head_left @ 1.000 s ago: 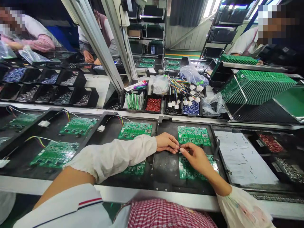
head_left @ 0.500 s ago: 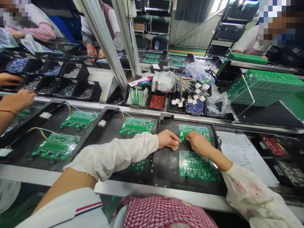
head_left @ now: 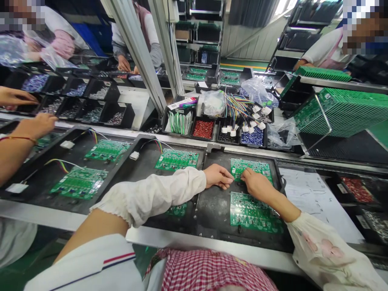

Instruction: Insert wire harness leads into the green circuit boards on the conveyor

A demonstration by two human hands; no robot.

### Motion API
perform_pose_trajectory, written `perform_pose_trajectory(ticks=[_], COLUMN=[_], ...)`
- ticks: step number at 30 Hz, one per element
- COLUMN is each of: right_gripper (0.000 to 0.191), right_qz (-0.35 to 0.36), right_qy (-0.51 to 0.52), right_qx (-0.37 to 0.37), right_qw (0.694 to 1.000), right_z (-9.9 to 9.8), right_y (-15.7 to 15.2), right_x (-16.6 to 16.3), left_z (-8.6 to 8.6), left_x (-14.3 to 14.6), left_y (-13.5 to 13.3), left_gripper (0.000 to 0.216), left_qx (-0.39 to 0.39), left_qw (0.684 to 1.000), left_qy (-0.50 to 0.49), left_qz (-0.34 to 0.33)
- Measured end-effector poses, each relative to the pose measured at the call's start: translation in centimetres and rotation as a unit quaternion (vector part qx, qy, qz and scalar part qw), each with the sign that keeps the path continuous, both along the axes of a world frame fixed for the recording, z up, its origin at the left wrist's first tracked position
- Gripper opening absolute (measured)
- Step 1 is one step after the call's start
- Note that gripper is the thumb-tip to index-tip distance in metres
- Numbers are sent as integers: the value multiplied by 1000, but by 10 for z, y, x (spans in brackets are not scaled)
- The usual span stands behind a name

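My left hand is at the left edge of the upper green circuit board, its thumb and fingertips pinched together. Over that same board, my right hand bends down with its fingers closed near the lower left part. Whatever either pinch holds is too small or too hidden to make out. A second circuit board lies just below, nearer to me, in the same black tray. Part of the upper board is covered by my right hand.
Trays to the left hold more circuit boards with wired white connectors. Behind stand bins of red components, blue components and cable bundles. A rack of upright boards and paper sheets are right. A co-worker's hands work at left.
The whole view has shifted slightly, so things sit a little further right. Both my hands keep nearly the same place at the upper board. The co-worker's fingers at left have moved.
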State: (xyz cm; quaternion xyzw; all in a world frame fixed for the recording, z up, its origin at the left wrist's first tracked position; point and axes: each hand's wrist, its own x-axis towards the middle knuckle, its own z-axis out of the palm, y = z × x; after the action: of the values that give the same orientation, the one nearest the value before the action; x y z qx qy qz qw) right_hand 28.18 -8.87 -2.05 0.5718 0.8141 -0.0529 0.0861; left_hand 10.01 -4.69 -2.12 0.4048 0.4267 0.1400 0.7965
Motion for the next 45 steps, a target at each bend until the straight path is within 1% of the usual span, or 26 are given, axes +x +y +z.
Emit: perform_pose_trajectory(ticks=[3,5,8,10,12,14,17,20,24,28,30,32,35,37,39,42,43,45], right_gripper=[22,21,23,23,19,16,17,18,18,18,19,20,20,19,18,15,15,15], right_qz=[-10,-25,-46,-61,-69,-59,-27,-11,0,4,-3,-7,-11,-22,-32,-22,-13,-1], right_qy=[31,106,265,310,279,210,124,90,89,79,95,151,266,297,261,147,118,91], right_qx=[1,-5,-41,-35,11,45,44,48,53,52,45,34,1,-3,35,96,101,99], right_qw=[999,994,962,948,958,975,991,995,995,995,995,988,964,955,964,984,988,991], right_z=[3,7,13,14,11,6,0,-2,-3,-3,0,6,16,19,18,11,9,6], right_y=[-1,-1,-1,-1,-2,-4,-8,-9,-8,-7,-7,-9,-12,-13,-13,-13,-13,-14], right_x=[0,1,6,12,21,30,39,39,36,37,37,36,35,37,45,64,69,75], left_z=[2,4,6,7,7,6,5,4,5,6,7,7,7,7,7,7,7,7], left_x=[4,8,18,24,28,30,28,27,28,29,30,34,43,50,55,57,56,55], left_y=[-1,-3,-7,-10,-12,-12,-12,-12,-11,-12,-12,-13,-15,-16,-17,-16,-15,-15], left_gripper=[19,19,18,15,12,15,13,12,17,15,14,16,23,25,18,12,12,9], left_qx=[-4,-7,-14,-18,-20,-17,-18,-23,-32,-22,-12,-8,-9,-8,-1,10,7,-6], left_qw=[999,997,994,993,994,996,998,998,998,998,999,999,998,997,998,998,999,999], left_qy=[-17,-33,-58,-65,-47,-17,1,-14,-28,-18,-14,-15,-32,-37,-22,2,2,-8], left_qz=[45,73,87,94,94,83,53,49,57,51,46,44,56,63,66,60,52,39])
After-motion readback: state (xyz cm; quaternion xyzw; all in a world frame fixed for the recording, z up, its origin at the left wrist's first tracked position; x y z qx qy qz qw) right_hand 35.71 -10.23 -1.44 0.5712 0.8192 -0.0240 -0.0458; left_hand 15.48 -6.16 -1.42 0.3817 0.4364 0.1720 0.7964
